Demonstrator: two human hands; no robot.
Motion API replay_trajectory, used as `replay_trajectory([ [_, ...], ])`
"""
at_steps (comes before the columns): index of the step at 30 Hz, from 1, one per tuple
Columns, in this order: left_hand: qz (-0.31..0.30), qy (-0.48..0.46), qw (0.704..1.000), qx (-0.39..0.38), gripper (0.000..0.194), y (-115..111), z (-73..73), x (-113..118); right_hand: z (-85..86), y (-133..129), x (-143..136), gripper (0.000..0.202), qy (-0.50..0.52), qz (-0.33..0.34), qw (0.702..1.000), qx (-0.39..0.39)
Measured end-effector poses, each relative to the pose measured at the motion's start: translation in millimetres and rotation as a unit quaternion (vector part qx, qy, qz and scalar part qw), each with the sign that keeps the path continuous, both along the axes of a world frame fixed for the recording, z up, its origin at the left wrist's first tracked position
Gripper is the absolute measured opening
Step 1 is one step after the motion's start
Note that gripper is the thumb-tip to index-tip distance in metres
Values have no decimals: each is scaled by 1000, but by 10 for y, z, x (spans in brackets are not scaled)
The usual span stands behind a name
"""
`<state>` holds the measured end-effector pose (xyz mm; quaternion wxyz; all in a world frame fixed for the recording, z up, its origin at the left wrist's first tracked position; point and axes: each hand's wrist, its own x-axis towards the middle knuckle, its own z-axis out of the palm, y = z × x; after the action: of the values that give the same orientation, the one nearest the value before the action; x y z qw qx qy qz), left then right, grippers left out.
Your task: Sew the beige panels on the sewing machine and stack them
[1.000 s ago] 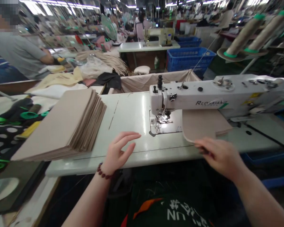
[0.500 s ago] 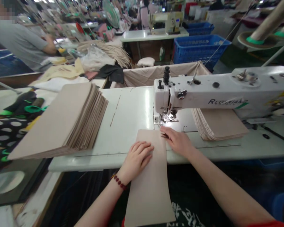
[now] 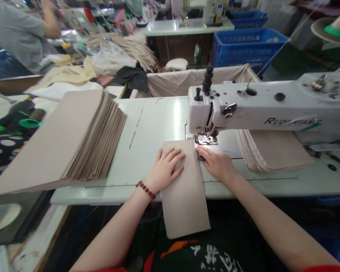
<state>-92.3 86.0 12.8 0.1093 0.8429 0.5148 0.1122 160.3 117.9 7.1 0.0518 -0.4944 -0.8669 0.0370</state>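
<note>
A beige panel (image 3: 185,200) lies over the table's front edge, its far end beside the needle area of the white sewing machine (image 3: 243,107). Spread flat on the panel's left part is my left hand (image 3: 167,170), fingers apart. My right hand (image 3: 217,162) is at the panel's far right edge, fingers together, with small dark metal between them, perhaps a tool; its shape is mostly hidden. A thick stack of beige panels (image 3: 53,139) stands at the left. More panels (image 3: 277,149) lie under the machine arm.
Behind the table (image 3: 153,121) hangs a beige cloth-lined bin (image 3: 170,84). Blue crates (image 3: 243,47) stand farther back. Fabric scraps (image 3: 65,77) and a plastic bag (image 3: 110,58) lie at the back left, near a person in a grey shirt (image 3: 19,34).
Both hands and the panel have moved forward, bringing the panel's far end up to the needle area. The view has shifted slightly, and the person at the back left has raised an arm.
</note>
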Motion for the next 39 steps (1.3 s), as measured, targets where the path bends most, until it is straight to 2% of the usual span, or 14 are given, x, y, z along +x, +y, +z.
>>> replay_trajectory([
  [4, 0, -5, 1000, -20, 38, -117, 39, -141, 20, 69, -48, 61, 2, 22, 1000, -6],
  [8, 6, 3, 1000, -27, 45, -199, 33, -186, 44, 115, -74, 62, -3, 40, 999, -20],
  [12, 1, 9, 1000, -18, 53, -106, -7, -93, 23, 65, -24, 58, 3, 16, 1000, -22],
  [19, -13, -2, 1000, -4, 52, 86, -51, 99, -50, -10, 42, 56, 35, 0, 999, -8],
  [39, -15, -25, 999, -21, 51, 99, -37, 107, -55, 2, 32, 55, 33, 2, 999, -9],
])
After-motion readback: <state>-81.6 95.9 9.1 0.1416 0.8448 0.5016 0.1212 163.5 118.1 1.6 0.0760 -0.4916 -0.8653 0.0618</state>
